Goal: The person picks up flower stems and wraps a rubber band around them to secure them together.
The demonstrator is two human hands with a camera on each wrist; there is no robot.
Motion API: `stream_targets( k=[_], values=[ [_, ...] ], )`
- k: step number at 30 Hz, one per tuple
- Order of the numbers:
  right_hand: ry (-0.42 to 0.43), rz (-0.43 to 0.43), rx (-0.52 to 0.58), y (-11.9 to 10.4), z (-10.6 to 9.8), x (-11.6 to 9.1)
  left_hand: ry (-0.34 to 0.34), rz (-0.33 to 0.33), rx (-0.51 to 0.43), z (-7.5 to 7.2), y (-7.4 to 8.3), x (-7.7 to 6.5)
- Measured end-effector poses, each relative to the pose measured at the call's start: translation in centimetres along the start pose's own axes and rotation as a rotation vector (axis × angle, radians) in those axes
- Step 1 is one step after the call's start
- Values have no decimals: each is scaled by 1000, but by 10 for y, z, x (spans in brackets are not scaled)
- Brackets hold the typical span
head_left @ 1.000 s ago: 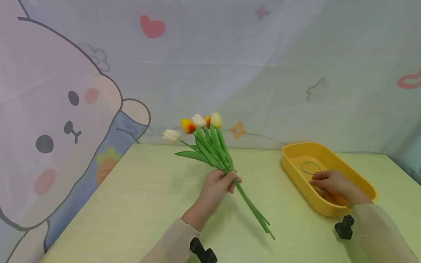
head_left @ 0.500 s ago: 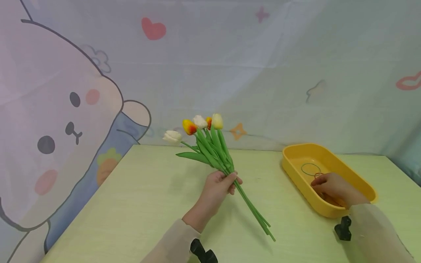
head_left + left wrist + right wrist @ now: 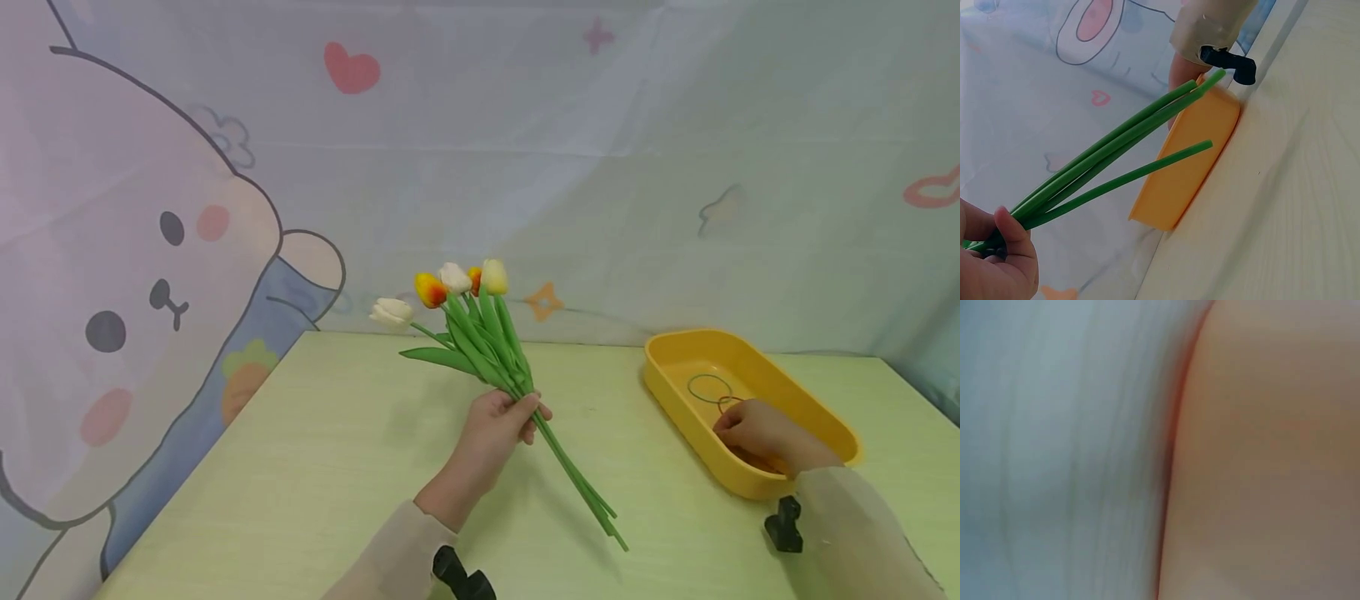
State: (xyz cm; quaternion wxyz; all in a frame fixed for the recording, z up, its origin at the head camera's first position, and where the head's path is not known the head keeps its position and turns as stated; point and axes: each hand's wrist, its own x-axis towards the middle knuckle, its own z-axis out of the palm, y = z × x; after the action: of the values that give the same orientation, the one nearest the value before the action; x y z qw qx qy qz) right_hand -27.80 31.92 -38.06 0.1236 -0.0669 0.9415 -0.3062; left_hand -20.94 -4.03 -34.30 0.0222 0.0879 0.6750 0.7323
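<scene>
In the head view my left hand (image 3: 483,433) grips a bunch of tulips (image 3: 487,346) by the stems, thumb across them. The blooms, white, pale yellow and orange-yellow, point away to the upper left. In the left wrist view several green stems (image 3: 1104,150) stick out past the thumb and fingers. My right hand (image 3: 765,433) reaches down into a yellow tray (image 3: 686,425), fingers bent toward its floor. Their tips are hidden, and I cannot tell whether they pinch anything. Just beyond them lie a thin green ring (image 3: 708,374) and a red ring (image 3: 729,398).
The tray stands at the right of a pale wooden table (image 3: 315,467). A cloth backdrop (image 3: 487,167) with a cartoon bear hangs behind the table. Black camera mounts sit on both sleeves. A blurred tan surface (image 3: 1266,462) fills much of the right wrist view.
My right hand's fingers have curled in and moved slightly lower in the tray, uncovering more of the red ring. The left hand and tulips have stayed nearly still.
</scene>
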Motion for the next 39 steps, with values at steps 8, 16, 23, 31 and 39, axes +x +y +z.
stream_targets(
  k=[8,16,23,31,39],
  values=[
    [35,-119,-61,-1,-7,-3,-5,-1,8,-1,0,3],
    [105,-145,50,-19,-22,-19,-11,6,7,-4,3,4],
    [219,-193,102,-38,-31,-40,-16,18,1,-6,6,4],
    [347,-275,128,-64,-29,-59,-12,32,-9,-10,13,2],
    [407,-386,184,-95,-14,-81,1,65,-53,-12,24,0]
  ],
)
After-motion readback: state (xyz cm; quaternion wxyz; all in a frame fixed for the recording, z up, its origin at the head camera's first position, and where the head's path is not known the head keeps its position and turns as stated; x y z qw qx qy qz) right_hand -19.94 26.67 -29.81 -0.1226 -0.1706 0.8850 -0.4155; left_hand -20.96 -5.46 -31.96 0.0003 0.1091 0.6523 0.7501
